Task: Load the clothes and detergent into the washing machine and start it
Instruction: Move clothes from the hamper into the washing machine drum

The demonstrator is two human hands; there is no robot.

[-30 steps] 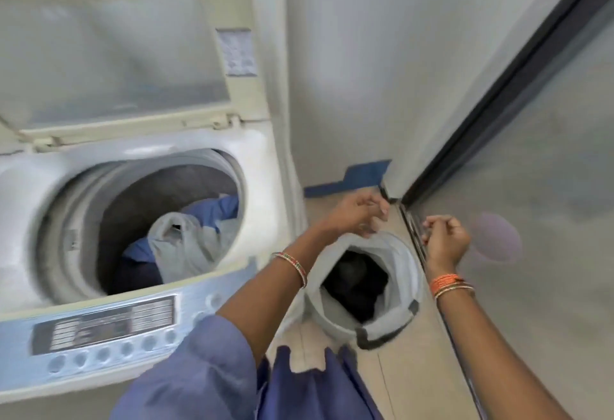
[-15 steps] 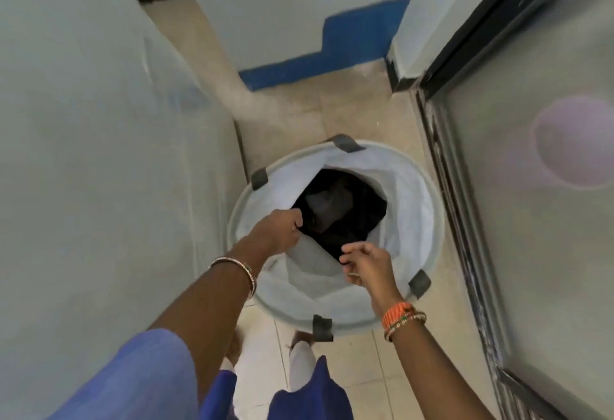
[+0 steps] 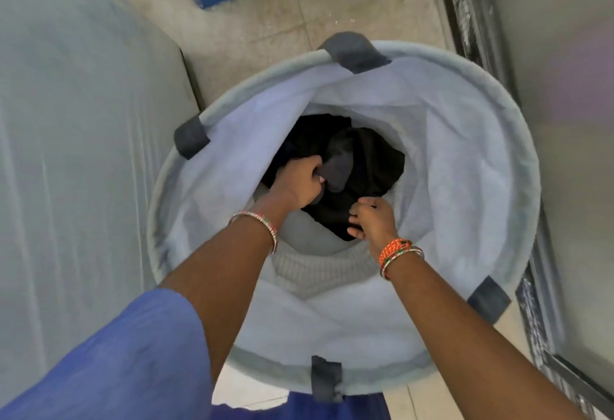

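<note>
Half a second ago both hands were only up at the laundry hamper (image 3: 491, 140) rim; now they're down inside, so another load is about to come out for the washer. Left hand (image 3: 297, 183) has its grip curled round a dark grey garment (image 3: 335, 170). Right hand (image 3: 373, 217) pinches the black clothes (image 3: 372, 167) piled just beside it.

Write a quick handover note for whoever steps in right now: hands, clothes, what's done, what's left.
Left hand: grip closed on the dark clothes inside the hamper.
Right hand: pinching the same dark pile at its near edge.
A grey knit piece lies under them.
Washer, detergent: out of view.
Done: cannot be judged from this view.
Left: lift these clothes out, load them, add detergent, start the machine.
</note>
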